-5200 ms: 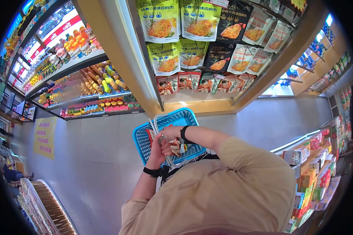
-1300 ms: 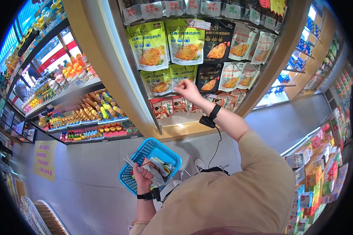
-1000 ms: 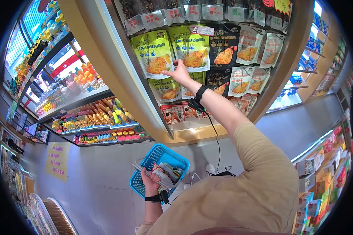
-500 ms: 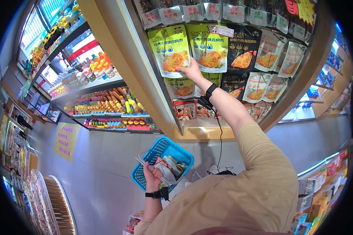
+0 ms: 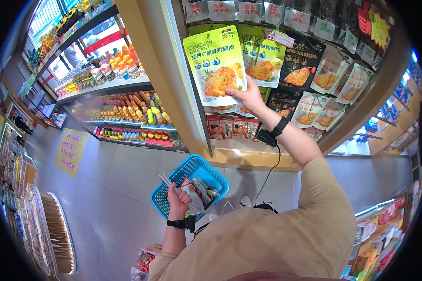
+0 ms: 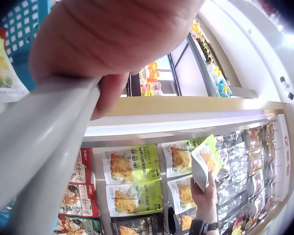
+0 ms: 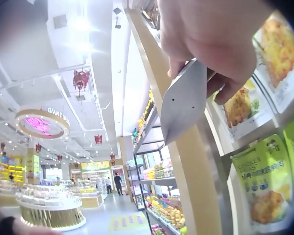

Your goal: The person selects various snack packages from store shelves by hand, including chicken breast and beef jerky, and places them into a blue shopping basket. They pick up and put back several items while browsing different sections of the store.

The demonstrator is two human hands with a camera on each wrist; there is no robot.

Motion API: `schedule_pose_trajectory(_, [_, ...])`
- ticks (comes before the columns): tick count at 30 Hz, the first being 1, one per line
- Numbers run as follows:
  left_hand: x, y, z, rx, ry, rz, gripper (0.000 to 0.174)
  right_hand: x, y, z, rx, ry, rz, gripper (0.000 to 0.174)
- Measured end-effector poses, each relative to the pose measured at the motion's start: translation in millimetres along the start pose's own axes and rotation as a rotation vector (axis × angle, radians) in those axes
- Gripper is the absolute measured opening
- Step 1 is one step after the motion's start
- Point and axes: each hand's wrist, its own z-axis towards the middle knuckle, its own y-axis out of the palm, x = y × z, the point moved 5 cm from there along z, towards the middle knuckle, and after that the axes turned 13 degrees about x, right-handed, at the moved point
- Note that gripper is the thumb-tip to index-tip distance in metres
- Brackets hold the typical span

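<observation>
My right hand pinches the lower right corner of a green and white chicken breast pouch, thumb on its front. The pouch is off the rack, in front of another of its kind; the right wrist view shows its silvery bottom fold under the fingers. Lower down, my left hand grips the pale grey handles of a blue plastic basket. Several packets lie inside the basket, one of them red and white.
More green pouches, black pouches and white pouches fill the rack. Small red packets stand below them. A wooden post divides this rack from the toy shelves at left. A cable hangs from the right wrist.
First both hands were at the basket. My right hand then rose to the rack, took the top left green pouch by its lower corner and drew it forward. The left hand kept the handles.
</observation>
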Motion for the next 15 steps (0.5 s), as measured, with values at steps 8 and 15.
schedule_pose_trajectory(8, [0, 24, 0, -0.05, -0.023, 0.103, 0.049, -21, 22, -33, -0.165, 0.068, 0.003, 0.063])
schedule_pose_trajectory(15, [-2, 25, -7, -0.077, -0.043, 0.135, 0.051, -1, 0, -117, -0.492, 0.334, -0.638, 0.062])
